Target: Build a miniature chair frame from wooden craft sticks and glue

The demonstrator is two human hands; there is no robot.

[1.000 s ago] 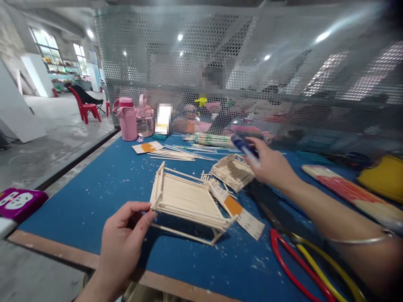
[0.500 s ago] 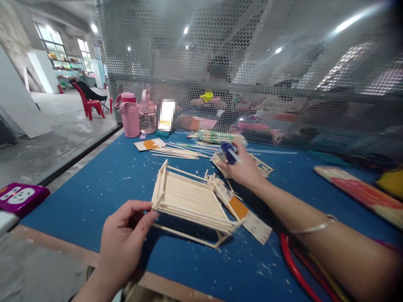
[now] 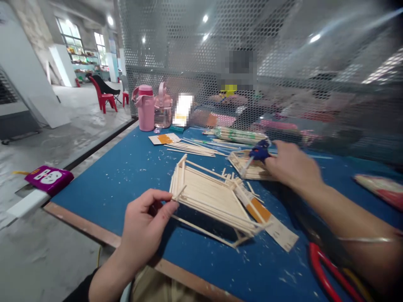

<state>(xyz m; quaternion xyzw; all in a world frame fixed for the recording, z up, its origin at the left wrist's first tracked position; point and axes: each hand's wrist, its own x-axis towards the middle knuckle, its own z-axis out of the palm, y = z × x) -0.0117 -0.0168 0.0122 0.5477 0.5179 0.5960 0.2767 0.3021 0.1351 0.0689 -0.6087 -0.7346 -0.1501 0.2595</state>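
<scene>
My left hand (image 3: 151, 218) pinches the near left corner of a small frame built of thin wooden sticks (image 3: 208, 188). The frame has a flat slatted panel and lies tilted above the blue tabletop. At the back right, my right hand (image 3: 292, 163) is closed on a blue glue gun (image 3: 260, 151), with a whitish rod slanting down to the left from it. Its fingers are partly hidden. A second, smaller stick piece (image 3: 255, 172) lies beneath the gun. Short stick offcuts and a white-and-orange card (image 3: 277, 228) lie beside the frame.
Loose sticks (image 3: 192, 147), another card (image 3: 164, 138) and a wrapped stick bundle (image 3: 239, 135) lie farther back. A pink thermos (image 3: 146, 109) and clear bottle (image 3: 163, 111) stand by the mesh screen. Red-handled cables or tools (image 3: 321, 268) lie near right; a purple power strip (image 3: 48, 180) is left.
My view has turned a little left, so the scene sits farther right. My right hand has moved right with the glue gun, now showing its whitish rod downward. My left hand keeps its pinch.
</scene>
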